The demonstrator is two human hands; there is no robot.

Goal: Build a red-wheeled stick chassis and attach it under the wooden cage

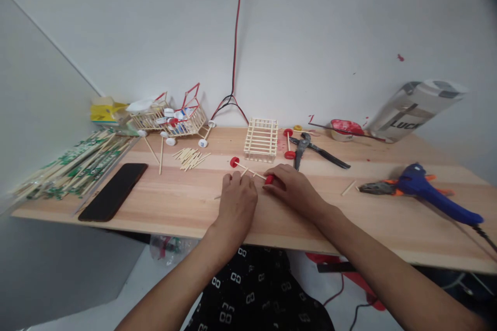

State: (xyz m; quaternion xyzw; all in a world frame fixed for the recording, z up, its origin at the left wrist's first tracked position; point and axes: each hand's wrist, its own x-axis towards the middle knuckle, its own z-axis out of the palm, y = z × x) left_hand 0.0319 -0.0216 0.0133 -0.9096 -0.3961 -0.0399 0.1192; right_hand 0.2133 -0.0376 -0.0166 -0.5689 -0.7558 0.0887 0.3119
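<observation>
A thin wooden stick axle (248, 170) lies on the wooden table (388, 217) with a red bottle-cap wheel (234, 162) at its far end and another red cap (269, 179) at its near end. My right hand (293, 189) is closed, pinching the near red cap. My left hand (236, 200) rests knuckles-up beside the axle, fingers curled onto a short stick; what it grips is hidden. A small wooden stick crate (261, 139) stands just behind the axle.
Pliers (310, 149) and a second red-wheeled axle (288, 144) lie behind right. A blue glue gun (423, 190) sits at right. A black phone (113, 191), packed chopsticks (73, 165), loose sticks (190, 157) and a finished stick cart (174, 119) are at left.
</observation>
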